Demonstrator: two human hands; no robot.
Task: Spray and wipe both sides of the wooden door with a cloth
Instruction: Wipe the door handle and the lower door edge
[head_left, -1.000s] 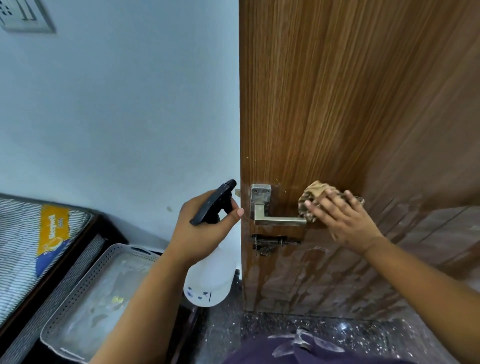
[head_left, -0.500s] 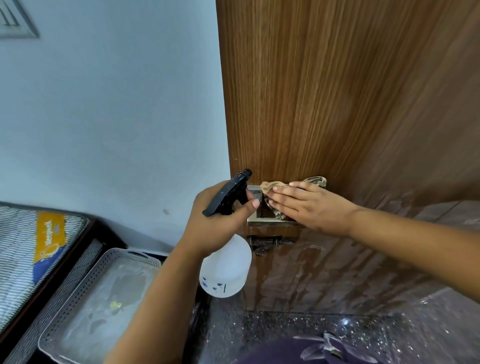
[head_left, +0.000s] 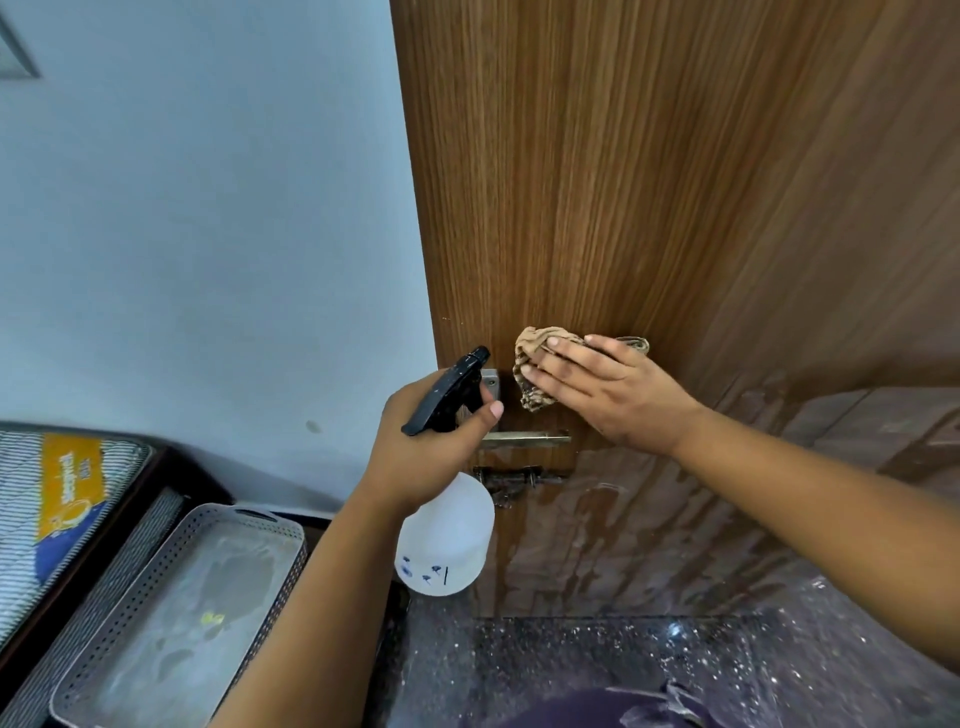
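Your right hand (head_left: 608, 395) presses the cloth (head_left: 535, 364) flat-fingered against the wooden door (head_left: 623, 182) just above the handle (head_left: 524, 440), while your left hand (head_left: 431, 452) grips the spray bottle (head_left: 447, 535) beside it, ready to re-wet.

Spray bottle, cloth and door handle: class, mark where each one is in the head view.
spray bottle (head_left: 445, 540), head view, on its white body below the left hand.
cloth (head_left: 530, 348), head view, on the bunched fold above the fingers.
door handle (head_left: 524, 440), head view, on the metal lever.
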